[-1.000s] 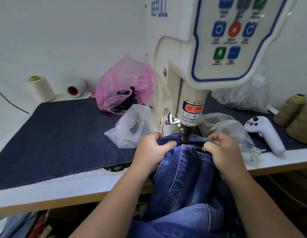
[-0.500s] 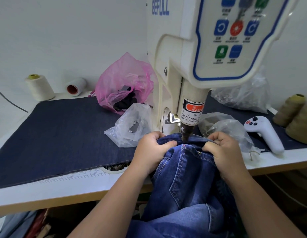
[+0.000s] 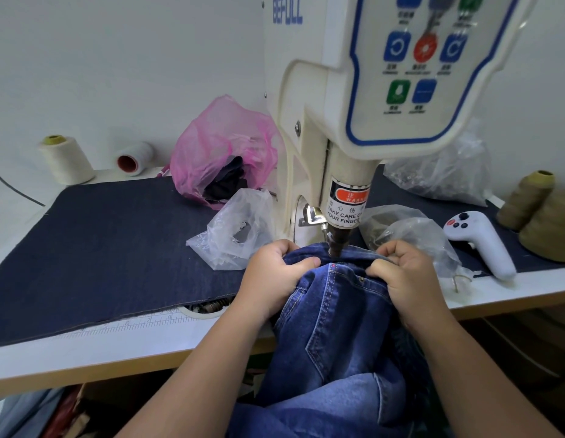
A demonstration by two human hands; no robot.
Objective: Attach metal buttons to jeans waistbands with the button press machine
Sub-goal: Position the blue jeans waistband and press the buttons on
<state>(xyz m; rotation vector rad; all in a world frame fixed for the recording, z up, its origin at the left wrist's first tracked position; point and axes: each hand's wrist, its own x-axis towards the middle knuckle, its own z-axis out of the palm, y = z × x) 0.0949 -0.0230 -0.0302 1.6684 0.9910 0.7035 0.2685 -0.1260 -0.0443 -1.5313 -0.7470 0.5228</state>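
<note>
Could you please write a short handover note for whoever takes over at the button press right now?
Left hand grips the jeans at the waistband, left of the press head.
Right hand grips the waistband on the other side.
The head's tip meets the stretched waistband between the hands.
Done: waistband positioned under the head.
Unclear: whether a button is already set; none is visible.
Left: confirm the button, pull the jeans free, keep fingers clear.

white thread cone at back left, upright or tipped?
Upright. The white thread cone stands on its wide base, yellow core pointing up; the spool beside it lies on its side.
</note>
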